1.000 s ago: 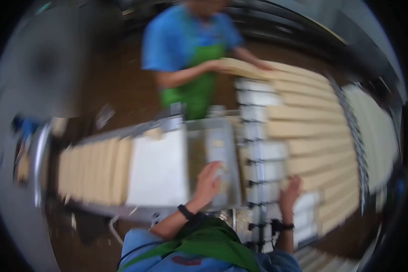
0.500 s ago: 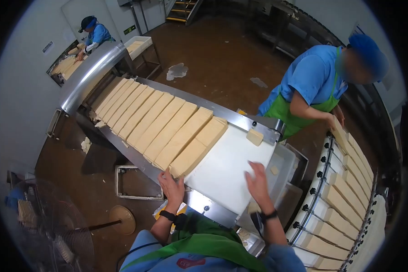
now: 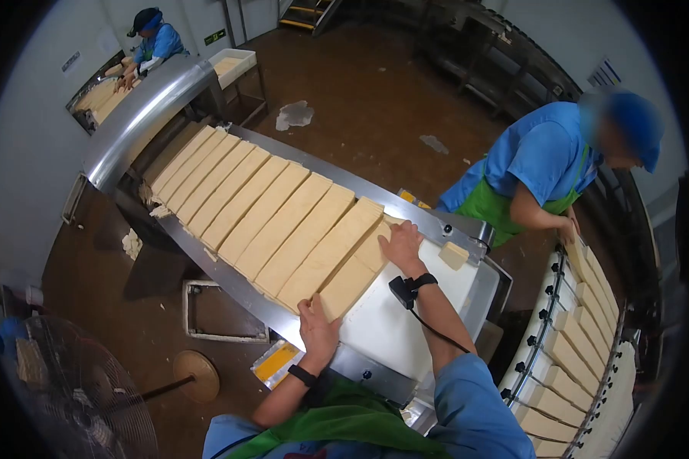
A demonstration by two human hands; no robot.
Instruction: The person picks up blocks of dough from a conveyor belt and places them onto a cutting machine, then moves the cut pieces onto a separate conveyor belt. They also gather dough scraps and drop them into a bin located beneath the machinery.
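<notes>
A white conveyor belt [image 3: 390,317] carries several long tan slabs side by side. The nearest slab [image 3: 356,271] lies at the front of the row. My left hand [image 3: 318,329] grips its near end at the belt's edge. My right hand [image 3: 400,245] rests flat on its far end, fingers spread. A small loose tan block [image 3: 455,255] lies on the belt just right of my right hand.
A co-worker in blue with a green apron [image 3: 540,164] handles slabs on a second rack conveyor [image 3: 574,344] at right. Another person [image 3: 149,42] works at the far end. A steel cover [image 3: 142,115] spans the belt. A floor fan [image 3: 69,390] stands lower left.
The view swung from the rack conveyor to the white belt. My right hand reached forward across the belt onto the front slab's far end; my left hand stayed at its near end.
</notes>
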